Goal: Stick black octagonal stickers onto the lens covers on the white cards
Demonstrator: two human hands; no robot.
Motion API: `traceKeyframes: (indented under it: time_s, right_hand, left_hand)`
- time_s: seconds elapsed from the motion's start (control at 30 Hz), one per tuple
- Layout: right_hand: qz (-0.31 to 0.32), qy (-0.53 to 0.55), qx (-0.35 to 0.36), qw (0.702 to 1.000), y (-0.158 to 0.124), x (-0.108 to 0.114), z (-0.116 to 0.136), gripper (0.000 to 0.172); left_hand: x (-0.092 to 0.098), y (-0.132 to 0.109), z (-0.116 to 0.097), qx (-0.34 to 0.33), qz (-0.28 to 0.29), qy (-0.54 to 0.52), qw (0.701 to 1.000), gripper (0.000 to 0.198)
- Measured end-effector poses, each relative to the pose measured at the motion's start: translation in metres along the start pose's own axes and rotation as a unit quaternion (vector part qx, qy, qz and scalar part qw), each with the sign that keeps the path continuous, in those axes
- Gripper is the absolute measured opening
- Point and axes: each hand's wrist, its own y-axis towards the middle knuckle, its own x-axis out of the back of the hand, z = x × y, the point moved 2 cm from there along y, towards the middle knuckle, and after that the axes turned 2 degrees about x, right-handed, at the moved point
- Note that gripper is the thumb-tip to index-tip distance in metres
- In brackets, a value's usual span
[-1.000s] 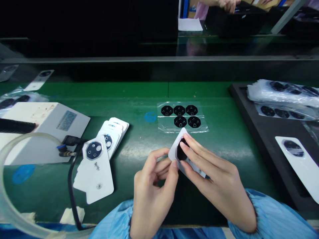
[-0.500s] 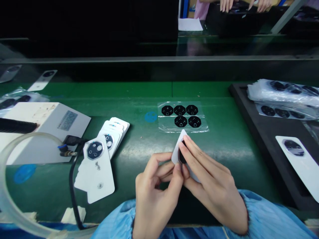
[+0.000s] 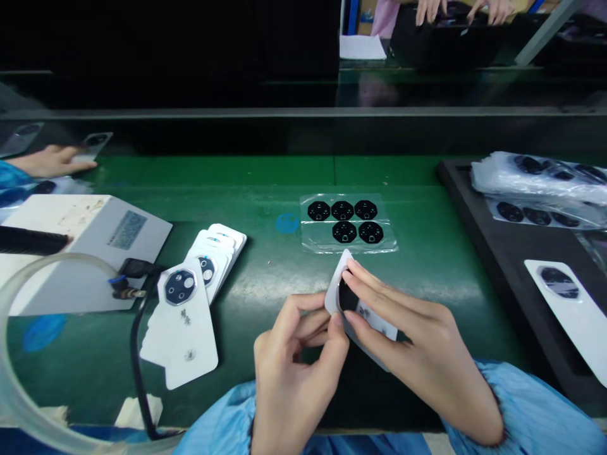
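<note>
My right hand (image 3: 417, 354) grips a white phone back cover (image 3: 374, 321) and tilts its camera end up, a black octagonal opening (image 3: 345, 297) showing between the fingers. My left hand (image 3: 296, 366) pinches the cover's near edge beside that opening with thumb and forefinger. Just beyond the hands lies a clear film sheet (image 3: 348, 223) carrying several black octagonal lens pieces. To the left a fanned pile of white back covers (image 3: 192, 303) rests on the green belt.
A white box (image 3: 85, 243) with a black tool, a cable and a clear hose loop (image 3: 19, 354) sits at the left. A black tray (image 3: 516, 265) at the right holds bagged lens sheets and another cover (image 3: 573, 309). Another person's hand (image 3: 52, 161) rests far left; more hands (image 3: 465, 9) work beyond.
The cover has turned slightly in my right hand, showing more of its white face. Another person's hand has come onto the cover at the far left of the belt.
</note>
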Motion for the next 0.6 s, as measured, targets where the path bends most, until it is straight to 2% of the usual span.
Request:
traceKeyframes:
  time_s: [0.23, 0.37, 0.6]
  right_hand:
    - [0.006, -0.032, 0.010, 0.999, -0.002, -0.004, 0.002, 0.040]
    - [0.003, -0.066, 0.032, 0.997, -0.008, -0.008, 0.005, 0.040]
    - [0.001, -0.116, 0.073, 0.991, -0.010, -0.012, 0.006, 0.038]
  left_hand:
    - [-0.001, -0.003, -0.004, 0.011, -0.055, 0.001, 0.998, 0.009]
    - [-0.004, -0.003, -0.005, 0.022, -0.037, -0.016, 0.999, 0.009]
    - [-0.005, -0.002, -0.004, -0.012, -0.007, -0.012, 1.000, 0.014]
